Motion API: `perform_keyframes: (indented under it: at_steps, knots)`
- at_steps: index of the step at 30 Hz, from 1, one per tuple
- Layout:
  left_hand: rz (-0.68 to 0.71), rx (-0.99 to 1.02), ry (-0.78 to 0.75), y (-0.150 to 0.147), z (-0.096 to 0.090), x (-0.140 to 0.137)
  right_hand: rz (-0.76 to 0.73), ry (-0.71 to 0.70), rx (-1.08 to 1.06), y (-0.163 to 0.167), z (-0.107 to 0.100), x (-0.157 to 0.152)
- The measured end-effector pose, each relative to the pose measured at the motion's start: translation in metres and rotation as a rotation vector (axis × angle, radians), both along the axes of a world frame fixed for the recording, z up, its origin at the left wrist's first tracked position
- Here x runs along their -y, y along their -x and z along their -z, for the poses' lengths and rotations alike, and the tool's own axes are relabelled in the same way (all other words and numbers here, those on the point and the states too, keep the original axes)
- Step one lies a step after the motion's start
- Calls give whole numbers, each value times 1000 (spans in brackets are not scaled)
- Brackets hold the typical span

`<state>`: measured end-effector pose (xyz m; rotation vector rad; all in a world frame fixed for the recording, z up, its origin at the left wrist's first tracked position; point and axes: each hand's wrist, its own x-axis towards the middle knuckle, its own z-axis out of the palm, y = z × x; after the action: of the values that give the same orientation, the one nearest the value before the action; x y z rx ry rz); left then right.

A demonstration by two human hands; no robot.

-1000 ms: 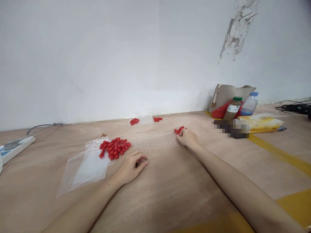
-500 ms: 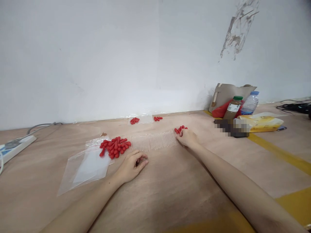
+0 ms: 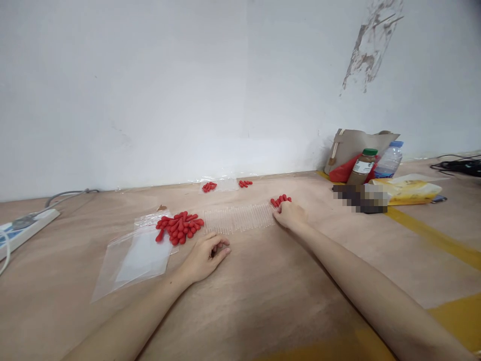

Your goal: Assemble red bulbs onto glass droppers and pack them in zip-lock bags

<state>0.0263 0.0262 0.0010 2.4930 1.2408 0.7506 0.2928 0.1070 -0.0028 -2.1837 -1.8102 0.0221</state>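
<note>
A row of thin clear tubes [image 3: 240, 219] lies side by side on the brown surface. Just in front of the row's left part rests my left hand [image 3: 209, 254], fingers loosely curled, thumb apart, nothing visible in it. Behind and left of that hand is a heap of red rubber dropper bulbs [image 3: 179, 226]. My right hand [image 3: 292, 215] is at the row's right end, its fingertips drawn together; what is between them, if anything, is hidden. Several red bulbs [image 3: 280, 200] stick out just beyond those fingers, partly covered by the hand.
Clear plastic bags [image 3: 131, 260] lie at left, near a white power strip [image 3: 32, 233]. Small red bulbs [image 3: 245, 184] lie by the wall. At right stand a green-capped bottle [image 3: 363, 168], a clear bottle [image 3: 390, 159], a grey bag [image 3: 347, 143] and a yellow packet [image 3: 409, 191].
The whole scene has shifted very slightly to the right in view. Both hands keep practically the same pose and place beside the tubes.
</note>
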Motion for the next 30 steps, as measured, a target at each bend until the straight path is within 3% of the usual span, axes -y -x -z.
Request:
perform_keyframes:
  at_steps: [5,9,14,16,19,25,30]
  knots:
    - [-55,16,-60,0,-1,-6,-21,24,20,6,3,-3]
    - [-335,-7,-128,32,-30,-27,-43,39,26,8,2,-2]
    - [-681,-358,253,111,-67,-47,-15,14,22,6,-8,1]
    - [-765,-346,428,131,-67,-49,-7,-15,10,8,-13,4]
    - [-785,-210,597,137,-58,-51,-58,-105,-15,13,-16,9]
    - [-816,-221,558,127,-45,-57,-374,-275,-142,28,-7,27]
    - [-849,-210,564,137,-52,-44,-600,-339,-216,39,2,54]
